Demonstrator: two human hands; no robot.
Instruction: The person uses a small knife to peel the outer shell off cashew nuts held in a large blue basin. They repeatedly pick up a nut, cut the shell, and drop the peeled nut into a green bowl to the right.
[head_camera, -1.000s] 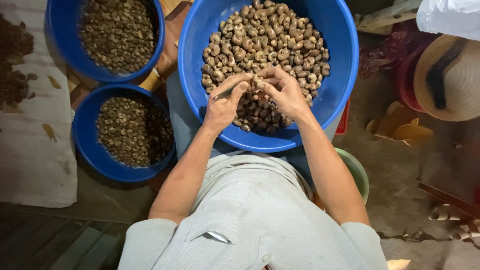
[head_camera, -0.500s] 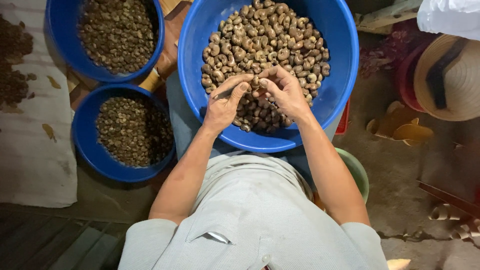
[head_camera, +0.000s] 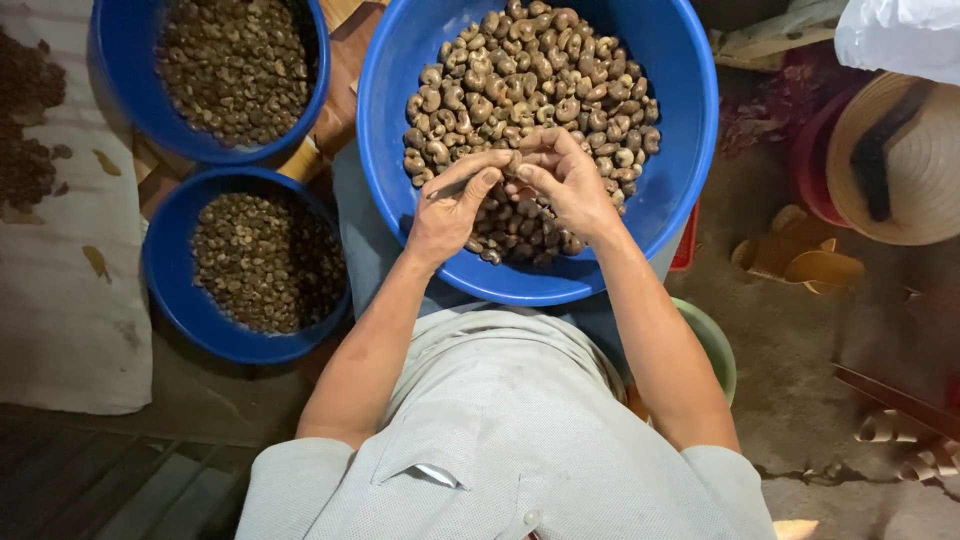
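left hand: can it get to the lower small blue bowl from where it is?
Probably yes. The left hand is over the big blue basin, and the lower small blue bowl sits open just to its left, with nothing visible between them.

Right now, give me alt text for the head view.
Left hand and right hand meet over a big blue basin of cashew nuts, pinching one nut between fingertips. Two smaller blue bowls sit to the left.

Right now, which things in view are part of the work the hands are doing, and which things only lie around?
In the work:
left hand
right hand
large round blue plastic basin of curved brown nuts

Lying about:
two smaller blue basins of darker pieces
woven straw hat
white cloth
green bowl rim
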